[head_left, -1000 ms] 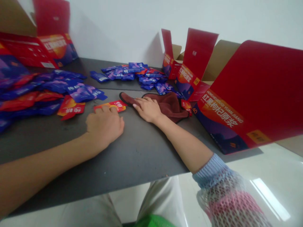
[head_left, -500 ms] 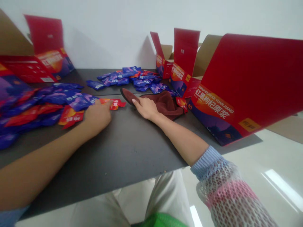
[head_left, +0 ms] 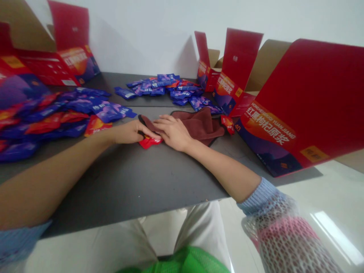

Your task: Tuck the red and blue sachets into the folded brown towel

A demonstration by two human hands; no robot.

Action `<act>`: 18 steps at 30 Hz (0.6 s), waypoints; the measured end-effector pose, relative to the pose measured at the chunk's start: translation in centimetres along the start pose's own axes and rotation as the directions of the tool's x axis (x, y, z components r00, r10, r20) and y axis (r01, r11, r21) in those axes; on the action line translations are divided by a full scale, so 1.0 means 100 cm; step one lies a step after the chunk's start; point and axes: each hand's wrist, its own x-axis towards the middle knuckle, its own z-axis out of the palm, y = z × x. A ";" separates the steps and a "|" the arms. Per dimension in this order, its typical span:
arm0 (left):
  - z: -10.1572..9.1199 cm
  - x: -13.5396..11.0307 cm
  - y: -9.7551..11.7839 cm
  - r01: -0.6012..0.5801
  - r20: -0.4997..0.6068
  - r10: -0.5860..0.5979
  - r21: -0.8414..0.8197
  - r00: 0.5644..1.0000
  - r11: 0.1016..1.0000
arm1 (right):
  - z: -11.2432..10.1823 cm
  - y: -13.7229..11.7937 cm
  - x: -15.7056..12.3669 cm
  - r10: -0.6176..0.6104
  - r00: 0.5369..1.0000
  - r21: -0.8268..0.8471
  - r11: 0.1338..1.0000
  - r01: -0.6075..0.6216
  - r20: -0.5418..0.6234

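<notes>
My left hand (head_left: 129, 131) rests on the dark grey table (head_left: 142, 178) and pinches a small red sachet (head_left: 149, 141) by its end. The sachet lies partly under a dark brown cloth (head_left: 199, 124). My right hand (head_left: 172, 131) lies with fingers together on the cloth's near left corner and presses it onto the sachet. The two hands touch at the fingertips.
A heap of purple and red sachets (head_left: 51, 113) lies at the left, and another pile (head_left: 167, 89) at the back. Open red cartons stand at the right (head_left: 298, 110), back right (head_left: 227, 76) and back left (head_left: 57, 57). A white wall is behind.
My left hand has drawn one red sachet from beside the left heap rightwards to the cloth's corner. My right hand shifted slightly and now covers the sachet with the cloth.
</notes>
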 end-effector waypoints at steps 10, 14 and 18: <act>-0.015 -0.002 -0.015 -0.012 0.153 0.036 -0.153 0.988 0.988 | -0.003 -0.003 0.004 0.021 0.977 -0.071 0.997 -0.006 0.212; -0.007 -0.003 0.004 -0.060 0.081 0.062 -0.031 0.995 0.998 | 0.000 0.004 0.006 0.206 0.959 -0.220 0.962 -0.162 0.196; 0.002 -0.007 0.011 -0.016 -0.035 0.019 0.080 0.999 0.997 | -0.003 0.018 0.006 0.382 0.892 -0.230 0.916 -0.330 0.243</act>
